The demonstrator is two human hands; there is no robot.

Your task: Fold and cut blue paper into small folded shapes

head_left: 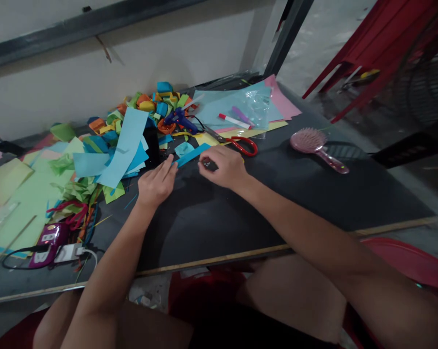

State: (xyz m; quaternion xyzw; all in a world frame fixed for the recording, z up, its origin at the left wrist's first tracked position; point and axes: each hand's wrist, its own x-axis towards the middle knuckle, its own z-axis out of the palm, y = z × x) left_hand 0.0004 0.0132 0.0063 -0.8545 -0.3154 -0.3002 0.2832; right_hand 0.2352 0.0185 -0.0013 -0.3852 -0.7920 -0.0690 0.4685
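Observation:
A narrow blue paper strip [193, 154] stretches just above the black table between my two hands. My left hand [156, 183] is closed, its fingers pressed together on the strip's near end. My right hand [223, 166] curls at the far end, fingers and thumb bent into a ring with a dark spot inside that I cannot make out. Behind the strip lies a small light-blue paper piece [184, 149]. Scissors with red handles [243, 145] lie just beyond my right hand. A blue glue gun [182, 119] rests farther back.
Folded colored paper pieces [146, 104] are heaped along the wall, with a long light-blue strip [126, 145] in front. A red-capped marker [235, 121] lies on paper sheets. At right is a pink hairbrush [309, 141]. A purple power strip [50, 242] with cables sits at left.

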